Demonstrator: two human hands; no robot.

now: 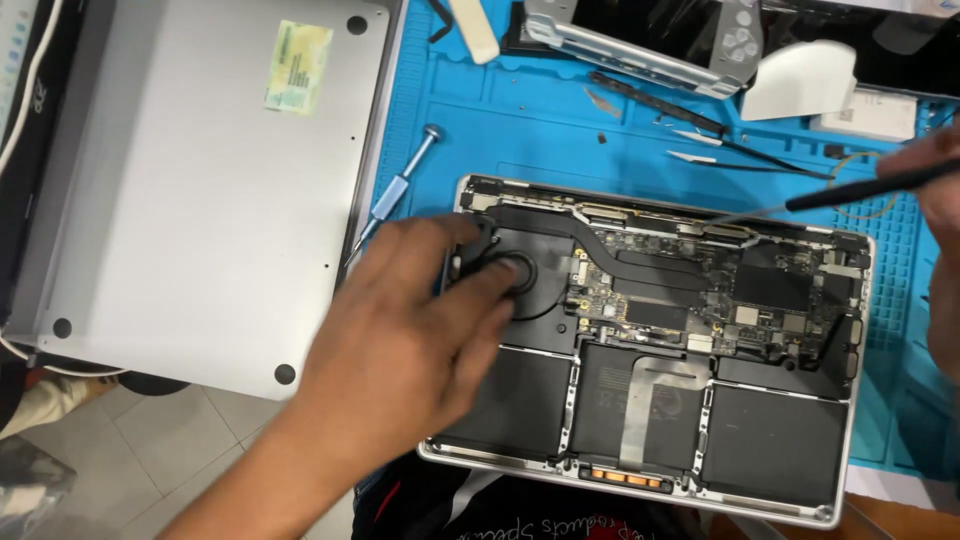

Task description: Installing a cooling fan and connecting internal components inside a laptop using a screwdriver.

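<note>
An opened laptop point(650, 350) was seen lying bottom-up on a blue mat point(520, 120), its insides fully exposed. The bottom cover point(200, 180) had already been taken off and was laid to the left, partly on the mat's edge, with its inner side down. The left hand point(400, 340) was spread over the laptop's left part, the fingers loosely open and the fingertips point(505, 275) pressed on or around the round black fan point(520, 275); nothing was seen to be gripped by it. Only the edge of the right hand point(940, 190) was shown at the right border, and a thin black tool point(850, 190) was held in it, the metal tip being pointed at the connectors along the board's upper edge. The board point(700, 290), the heat pipe point(610, 245) and the dark battery cells point(640, 410) were all seen in place, so the inner parts were judged to be not yet removed; whether any screws or cables had been freed could not be told. A blue screwdriver point(400, 185) was laid on the mat between the cover and the laptop, and tweezers point(730, 160) were laid above the laptop. At the top of the mat a metal hinge part point(640, 45) and a white folded piece point(800, 80) were set.
</note>
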